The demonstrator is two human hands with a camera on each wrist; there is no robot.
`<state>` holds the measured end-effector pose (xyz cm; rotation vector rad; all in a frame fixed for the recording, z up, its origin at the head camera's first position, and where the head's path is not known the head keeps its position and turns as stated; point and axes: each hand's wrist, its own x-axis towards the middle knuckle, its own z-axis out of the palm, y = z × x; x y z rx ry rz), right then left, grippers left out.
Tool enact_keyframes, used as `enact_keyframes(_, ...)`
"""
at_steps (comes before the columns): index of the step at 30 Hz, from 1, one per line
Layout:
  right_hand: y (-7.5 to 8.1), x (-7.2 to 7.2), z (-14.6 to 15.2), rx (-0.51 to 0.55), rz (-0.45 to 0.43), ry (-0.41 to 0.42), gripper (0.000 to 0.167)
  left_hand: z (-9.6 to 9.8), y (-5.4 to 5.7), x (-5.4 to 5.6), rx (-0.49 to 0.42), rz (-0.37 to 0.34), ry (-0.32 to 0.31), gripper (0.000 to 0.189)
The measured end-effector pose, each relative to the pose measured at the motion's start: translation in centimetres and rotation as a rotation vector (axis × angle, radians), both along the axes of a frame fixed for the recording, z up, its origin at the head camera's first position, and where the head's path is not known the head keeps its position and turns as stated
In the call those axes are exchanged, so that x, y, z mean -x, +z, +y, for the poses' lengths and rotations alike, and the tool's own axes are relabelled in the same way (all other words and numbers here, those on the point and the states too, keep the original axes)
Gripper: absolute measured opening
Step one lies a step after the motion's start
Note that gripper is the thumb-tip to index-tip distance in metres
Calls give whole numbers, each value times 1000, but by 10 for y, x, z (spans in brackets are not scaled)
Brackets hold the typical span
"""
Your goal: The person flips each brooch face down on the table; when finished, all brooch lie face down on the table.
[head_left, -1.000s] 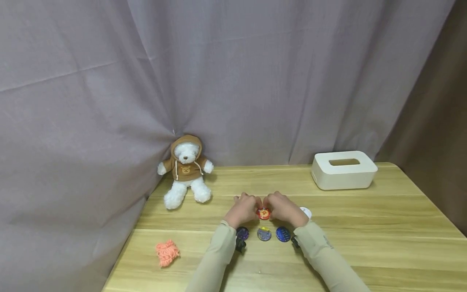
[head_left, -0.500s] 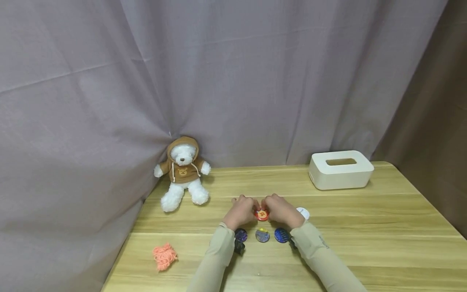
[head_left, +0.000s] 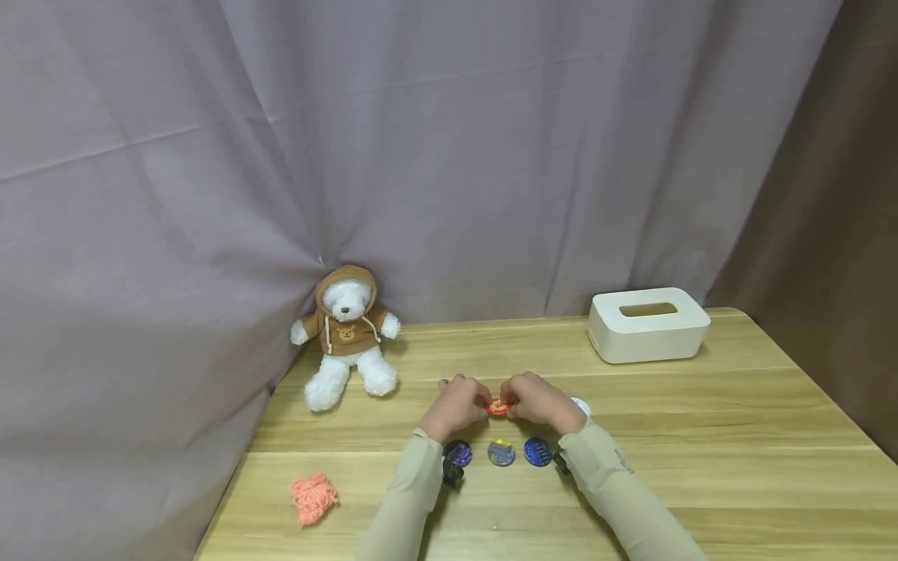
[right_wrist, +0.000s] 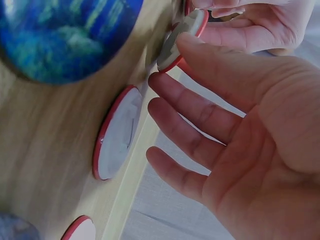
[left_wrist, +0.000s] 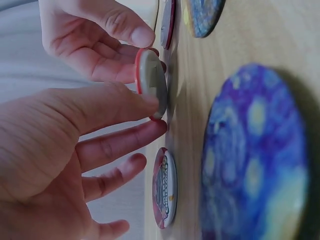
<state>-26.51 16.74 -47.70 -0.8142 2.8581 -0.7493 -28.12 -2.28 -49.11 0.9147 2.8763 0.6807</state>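
Note:
A red round badge [head_left: 498, 407] is pinched between both hands just above the table in the head view. My left hand [head_left: 457, 405] has thumb and index finger on one side of its rim, the other fingers spread. Opposite, my right hand [head_left: 540, 399] grips the other side with thumb and index finger. The badge's grey back [left_wrist: 152, 77] shows in the left wrist view. Nearer lie a purple-blue badge [head_left: 459, 453], a grey-yellow badge [head_left: 501, 452] and a dark blue badge [head_left: 538, 451]. A white-backed badge [head_left: 581, 407] is partly hidden behind my right hand.
A white bear in a brown hoodie [head_left: 345, 335] sits at the back left. The cream tissue box [head_left: 648, 335] stands back right. Coral yarn [head_left: 313, 497] lies front left. A lettered badge [left_wrist: 165, 190] lies beyond my left fingers. Grey curtain [head_left: 449, 195] hangs behind the table.
The red badge has tilted, so its face now looks flatter from the head view. The hands have drawn slightly apart around it. The whole head view has shifted a little.

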Motion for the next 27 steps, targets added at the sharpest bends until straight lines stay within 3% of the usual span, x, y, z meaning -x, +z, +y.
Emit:
enact_keyframes(6, 1, 2, -3, 21, -12, -16, 12, -5, 2, 2, -48, 29, -18, 15)
enact_keyframes(17, 0, 4, -2, 52, 94, -41, 17, -4, 0, 4, -101, 124, 45, 17)
enact_keyframes(27, 0, 4, -3, 71, 34, -69, 18, 1, -2, 4, -64, 87, 77, 14)
